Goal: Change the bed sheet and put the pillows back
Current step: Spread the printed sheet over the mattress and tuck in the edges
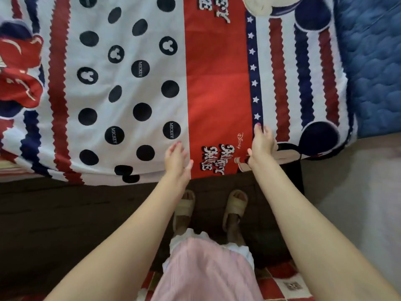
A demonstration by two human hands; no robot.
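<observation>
Two hands, both reaching forward over the near edge of a printed bed sheet (130, 94). Left hand (176, 161): fingers straight and together, palm turned inward, over the boundary between the white dotted panel and the red band; holds nothing. Right hand (262, 144): fingers extended and relaxed, over the navy strip of white stars beside the red band; holds nothing. Contact with the cloth cannot be told for either hand.

Sheet: spread flat across the bed, filling the upper frame; its lower hem lies just beyond the person's feet. Panels of red and navy zigzag stripes, black dots on white, a solid red band.

Writing: "MICKEY" in several black dots; "Disney" in small script on the red band, between the hands; block lettering beneath it, not clearly legible.

Blue quilted mattress (375, 61): uncovered at upper right, past the sheet's edge.

Beige slippers (184, 209): on dark floor, below the hands.
</observation>
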